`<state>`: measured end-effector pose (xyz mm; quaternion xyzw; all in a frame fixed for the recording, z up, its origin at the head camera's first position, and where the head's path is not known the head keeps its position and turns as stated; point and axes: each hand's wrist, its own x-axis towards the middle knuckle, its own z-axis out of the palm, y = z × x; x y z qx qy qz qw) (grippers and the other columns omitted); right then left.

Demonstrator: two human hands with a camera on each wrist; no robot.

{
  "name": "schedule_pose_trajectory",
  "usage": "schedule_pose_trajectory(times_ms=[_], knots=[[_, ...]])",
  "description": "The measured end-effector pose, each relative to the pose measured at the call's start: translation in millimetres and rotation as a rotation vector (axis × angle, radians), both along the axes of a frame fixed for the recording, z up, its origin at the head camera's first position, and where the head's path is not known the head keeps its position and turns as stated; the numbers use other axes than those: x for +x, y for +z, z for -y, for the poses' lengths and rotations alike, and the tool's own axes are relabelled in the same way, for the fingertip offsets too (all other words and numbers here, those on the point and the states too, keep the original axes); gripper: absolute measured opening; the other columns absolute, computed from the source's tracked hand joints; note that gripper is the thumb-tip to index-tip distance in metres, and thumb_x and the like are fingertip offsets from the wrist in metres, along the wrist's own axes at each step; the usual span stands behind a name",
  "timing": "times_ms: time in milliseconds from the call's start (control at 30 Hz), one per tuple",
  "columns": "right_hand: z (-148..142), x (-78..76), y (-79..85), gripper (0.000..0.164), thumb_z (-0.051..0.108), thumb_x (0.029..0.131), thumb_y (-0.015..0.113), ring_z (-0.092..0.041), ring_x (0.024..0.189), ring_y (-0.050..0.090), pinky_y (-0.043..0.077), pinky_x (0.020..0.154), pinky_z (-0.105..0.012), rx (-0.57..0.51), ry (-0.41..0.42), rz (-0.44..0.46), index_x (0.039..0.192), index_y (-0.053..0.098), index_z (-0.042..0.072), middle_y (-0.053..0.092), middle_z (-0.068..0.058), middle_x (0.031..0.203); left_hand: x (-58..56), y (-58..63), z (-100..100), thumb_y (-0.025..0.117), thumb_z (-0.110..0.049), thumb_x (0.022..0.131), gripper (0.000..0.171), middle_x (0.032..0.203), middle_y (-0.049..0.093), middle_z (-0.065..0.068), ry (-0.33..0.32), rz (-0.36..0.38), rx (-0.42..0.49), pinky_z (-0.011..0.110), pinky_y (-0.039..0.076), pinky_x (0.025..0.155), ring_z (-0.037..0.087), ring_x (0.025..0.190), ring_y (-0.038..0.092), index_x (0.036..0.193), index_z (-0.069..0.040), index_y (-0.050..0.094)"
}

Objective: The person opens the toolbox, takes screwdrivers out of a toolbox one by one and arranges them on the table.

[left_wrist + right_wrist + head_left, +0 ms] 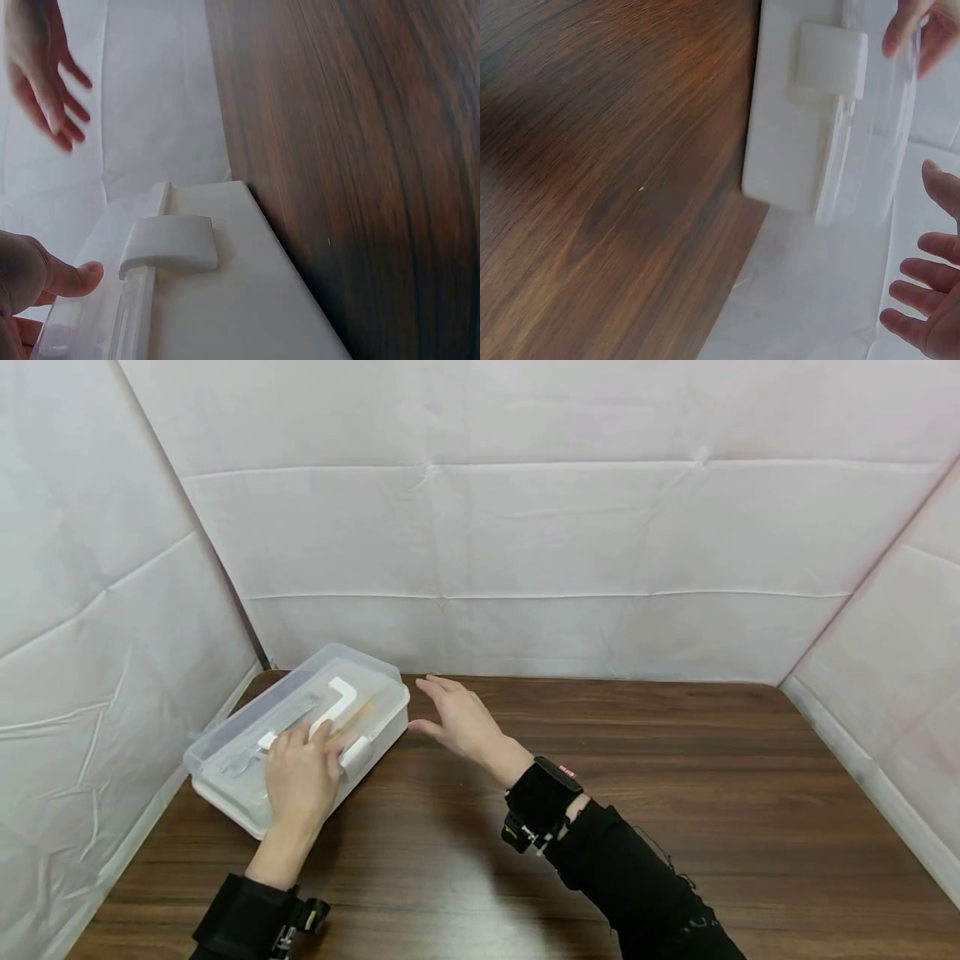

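A white plastic storage box [386, 731] with a clear lid [330, 662] stands at the left of the table, angled. My left hand [300, 777] is over the lid and grips the white carrying handle [345, 692], its fingers curled at the near part of it. In the left wrist view the thumb lies over the lid's edge, close to a white latch [171, 244], which sits against the box's side. My right hand [461, 718] is held just off the box's right end, fingers spread and holding nothing. Through the lid a yellowish slim thing [358, 718] shows faintly.
The dark wood table [637, 793] stretches to the right of the box. White sheeting [562, 543] closes off the back and both sides, with the left sheet [112, 693] close beside the box.
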<state>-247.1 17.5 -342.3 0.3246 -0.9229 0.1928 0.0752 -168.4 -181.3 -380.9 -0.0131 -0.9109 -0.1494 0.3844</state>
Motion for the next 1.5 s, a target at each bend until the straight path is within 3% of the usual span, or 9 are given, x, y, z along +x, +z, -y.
schedule_pose_trajectory(times_ms=[200, 400, 633, 867, 1033, 1133, 1233, 1400, 1500], knots=[[12.5, 3.5, 0.9, 0.062, 0.038, 0.082, 0.059, -0.027, 0.124, 0.034, 0.032, 0.096, -0.041, 0.078, 0.037, -0.118, 0.133, 0.039, 0.007, 0.039, -0.013, 0.135, 4.4, 0.8, -15.2, 0.074, -0.005, 0.064, 0.036, 0.094, 0.059, 0.026, -0.031, -0.006, -0.023, 0.047, 0.038, 0.078, 0.042, 0.084, 0.052, 0.098, 0.004, 0.064], [16.0, 3.8, -3.2, 0.058, 0.035, 0.083, 0.06, -0.026, 0.126, 0.031, 0.031, 0.097, -0.041, 0.106, 0.076, -0.143, 0.133, 0.041, 0.013, 0.037, -0.011, 0.136, 8.7, 2.0, -28.2, 0.075, -0.005, 0.064, 0.038, 0.095, 0.059, 0.025, -0.061, -0.004, -0.045, 0.046, 0.038, 0.078, 0.04, 0.085, 0.052, 0.099, 0.003, 0.064], [9.4, 0.1, -14.4, 0.045, 0.026, 0.082, 0.062, -0.027, 0.124, 0.034, 0.027, 0.1, -0.037, 0.032, 0.155, -0.175, 0.125, 0.053, 0.017, 0.042, -0.01, 0.133, 11.9, 1.8, -41.6, 0.075, -0.005, 0.065, 0.038, 0.096, 0.059, 0.026, -0.087, 0.005, -0.061, 0.046, 0.038, 0.08, 0.04, 0.088, 0.052, 0.1, 0.004, 0.064], [-2.8, -0.1, -21.9, 0.035, 0.025, 0.082, 0.062, -0.022, 0.123, 0.038, 0.035, 0.094, -0.032, -0.054, 0.148, -0.2, 0.116, 0.06, 0.016, 0.049, -0.007, 0.128, 13.5, 1.6, -54.9, 0.075, -0.005, 0.065, 0.039, 0.096, 0.058, 0.026, -0.104, -0.002, -0.101, 0.045, 0.038, 0.082, 0.04, 0.086, 0.051, 0.101, 0.004, 0.063], [-12.6, 3.7, -24.4, 0.035, 0.027, 0.081, 0.062, -0.021, 0.123, 0.037, 0.041, 0.088, -0.033, -0.076, 0.128, -0.201, 0.115, 0.06, 0.016, 0.049, -0.006, 0.128, 19.2, 11.0, -61.4, 0.073, -0.012, 0.071, 0.038, 0.098, 0.059, 0.026, -0.127, 0.088, -0.124, 0.046, 0.039, 0.083, 0.04, 0.087, 0.054, 0.103, 0.006, 0.062], [-18.2, 6.1, -26.2, 0.035, 0.026, 0.081, 0.063, -0.021, 0.122, 0.038, 0.042, 0.087, -0.033, -0.096, 0.123, -0.216, 0.114, 0.061, 0.016, 0.05, -0.006, 0.127, 23.4, 20.6, -59.0, 0.07, -0.018, 0.075, 0.039, 0.102, 0.059, 0.025, -0.162, 0.158, -0.08, 0.048, 0.042, 0.079, 0.04, 0.088, 0.056, 0.105, 0.006, 0.061], [-24.1, 7.9, -28.1, 0.034, 0.024, 0.079, 0.065, -0.022, 0.121, 0.04, 0.041, 0.087, -0.034, -0.128, 0.129, -0.243, 0.111, 0.062, 0.015, 0.052, -0.008, 0.125, 24.6, 28.0, -49.5, 0.069, -0.019, 0.077, 0.039, 0.106, 0.058, 0.025, -0.185, 0.175, -0.014, 0.05, 0.042, 0.079, 0.042, 0.092, 0.055, 0.105, 0.005, 0.061], [-35.4, 9.6, -32.2, 0.032, 0.022, 0.077, 0.067, -0.025, 0.118, 0.043, 0.04, 0.089, -0.034, -0.18, 0.147, -0.279, 0.108, 0.064, 0.015, 0.054, -0.01, 0.122, 21.1, 32.2, -22.5, 0.068, -0.016, 0.076, 0.039, 0.115, 0.052, 0.027, -0.133, 0.123, 0.029, 0.053, 0.036, 0.086, 0.043, 0.102, 0.049, 0.106, 0.007, 0.059], [-43.9, 10.7, -34.7, 0.033, 0.021, 0.076, 0.068, -0.025, 0.117, 0.045, 0.039, 0.09, -0.033, -0.195, 0.148, -0.296, 0.108, 0.064, 0.014, 0.055, -0.011, 0.12, 19.6, 31.5, -7.7, 0.067, -0.015, 0.077, 0.041, 0.117, 0.049, 0.029, -0.095, 0.137, 0.043, 0.053, 0.034, 0.088, 0.044, 0.106, 0.046, 0.108, 0.009, 0.057]])
